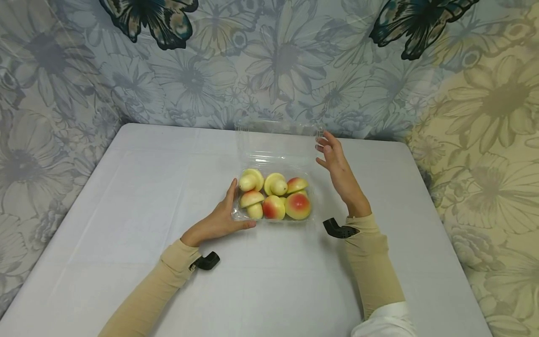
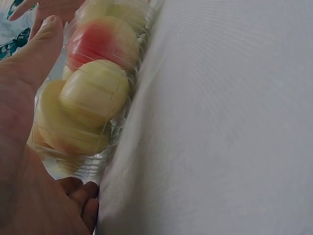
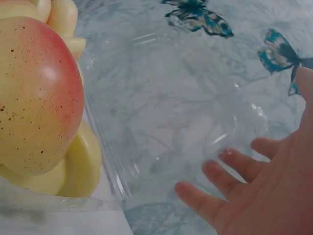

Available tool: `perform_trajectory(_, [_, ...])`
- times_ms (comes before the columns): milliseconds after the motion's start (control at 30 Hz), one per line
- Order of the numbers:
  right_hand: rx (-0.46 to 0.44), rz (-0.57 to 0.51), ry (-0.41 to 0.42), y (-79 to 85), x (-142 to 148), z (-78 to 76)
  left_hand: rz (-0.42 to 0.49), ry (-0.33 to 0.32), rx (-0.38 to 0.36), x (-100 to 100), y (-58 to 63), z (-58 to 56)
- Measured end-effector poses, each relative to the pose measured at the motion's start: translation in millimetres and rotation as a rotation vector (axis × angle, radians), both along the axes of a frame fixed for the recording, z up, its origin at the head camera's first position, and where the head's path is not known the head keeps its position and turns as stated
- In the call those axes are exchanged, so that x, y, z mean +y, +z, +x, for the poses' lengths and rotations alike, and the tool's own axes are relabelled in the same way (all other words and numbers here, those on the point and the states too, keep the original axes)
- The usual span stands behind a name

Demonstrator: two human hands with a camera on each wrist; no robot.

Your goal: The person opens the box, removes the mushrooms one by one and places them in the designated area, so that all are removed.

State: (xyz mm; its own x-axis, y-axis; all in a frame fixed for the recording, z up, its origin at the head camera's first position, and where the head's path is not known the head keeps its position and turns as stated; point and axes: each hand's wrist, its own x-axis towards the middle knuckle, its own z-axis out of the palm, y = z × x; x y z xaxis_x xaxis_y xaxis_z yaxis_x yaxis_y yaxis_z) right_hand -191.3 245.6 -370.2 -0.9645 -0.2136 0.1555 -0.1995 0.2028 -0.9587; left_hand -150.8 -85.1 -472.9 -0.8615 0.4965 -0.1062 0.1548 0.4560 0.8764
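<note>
A clear plastic hinged container [image 1: 275,220] sits on the table with its lid [image 1: 280,140] raised at the back. Several yellow mushroom-shaped pieces [image 1: 298,206], some blushed red, fill the base; in the right wrist view one speckled cap [image 3: 41,98] looms close. My left hand [image 1: 219,217] holds the container's left front corner, thumb along the front and fingers at the left side; its curled fingertips [image 2: 80,200] show low in the left wrist view. With fingers spread, my right hand [image 1: 337,168] is at the lid's right edge, fingertips overlapping it in the head view.
A white cloth covers the table [image 1: 126,187]. Beyond its back edge stands a wall with a flower print and dark butterflies [image 1: 153,21]. Each wrist carries a black camera mount [image 1: 337,229].
</note>
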Motion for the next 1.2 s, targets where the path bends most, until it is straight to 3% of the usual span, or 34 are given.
perform_trajectory(333, [-0.063,-0.138,0.013,-9.1,3,-7.6,0.000,0.007,0.010,1,-3.6,-0.3])
perform_trajectory(867, [-0.086,-0.156,0.023,-22.0,6,-16.1,-0.003,-0.002,0.007,1,-1.9,-0.2])
perform_trajectory(1200, [-0.111,-0.082,0.028,-26.6,7,-18.2,-0.005,0.006,-0.005,1,-1.4,0.4])
